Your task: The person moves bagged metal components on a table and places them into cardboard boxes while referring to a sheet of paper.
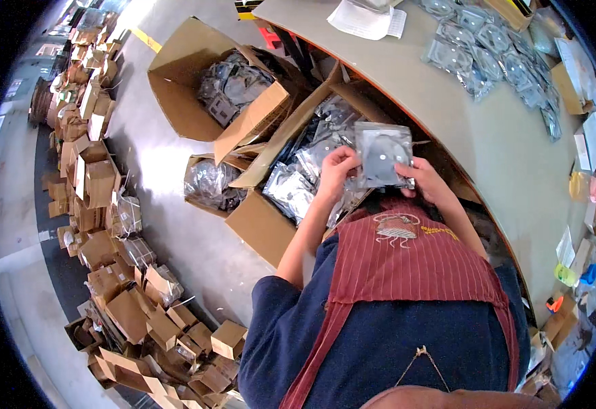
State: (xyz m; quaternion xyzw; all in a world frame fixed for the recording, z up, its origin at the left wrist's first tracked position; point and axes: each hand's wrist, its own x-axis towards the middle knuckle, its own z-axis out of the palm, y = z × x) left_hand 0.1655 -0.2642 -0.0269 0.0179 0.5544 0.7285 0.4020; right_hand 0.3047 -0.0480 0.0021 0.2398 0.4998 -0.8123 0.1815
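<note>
Clear pouch (382, 143), pinched by my left grip (341, 168) and right grip (426, 180).
Below, an open carton (264, 228) of silvery bags (290, 192); the bench (509, 170) flanks my right, strewn with more pouches (485, 58).

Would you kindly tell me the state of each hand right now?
Left hand: closed, holding the bag at its left edge.
Right hand: closed, holding the bag's lower right.

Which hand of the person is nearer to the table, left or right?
Right. The right hand grips the plastic bag at its right side, near the table; the left hand holds the bag's left side, farther from the table.
</note>
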